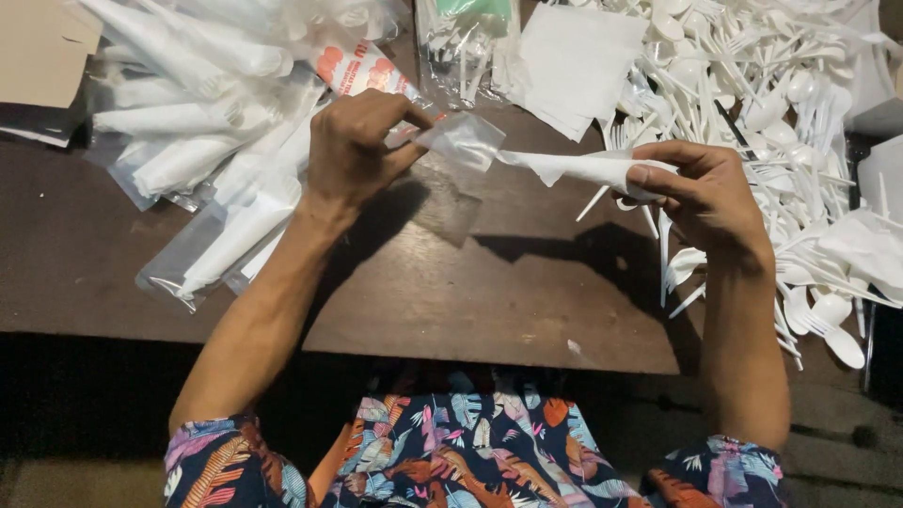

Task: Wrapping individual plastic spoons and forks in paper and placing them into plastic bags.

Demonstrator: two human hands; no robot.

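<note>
Clear plastic sleeve [451, 179] pinched open by left hand [353, 150]; right hand [705, 193] fingers clamp a napkin-rolled cutlery bundle [583, 167] entering it.

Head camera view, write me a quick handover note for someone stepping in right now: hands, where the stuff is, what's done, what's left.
Left hand: pinching the mouth of a clear plastic sleeve, above the dark wooden table.
Right hand: gripping a rolled white napkin bundle, its tip at the sleeve's mouth, not yet inside; a white stick pokes out underneath.
Done: a pile of filled sleeves lies on the left of the table.
Left: loose white plastic cutlery heaped on the right, and flat white napkins at the top middle.
</note>
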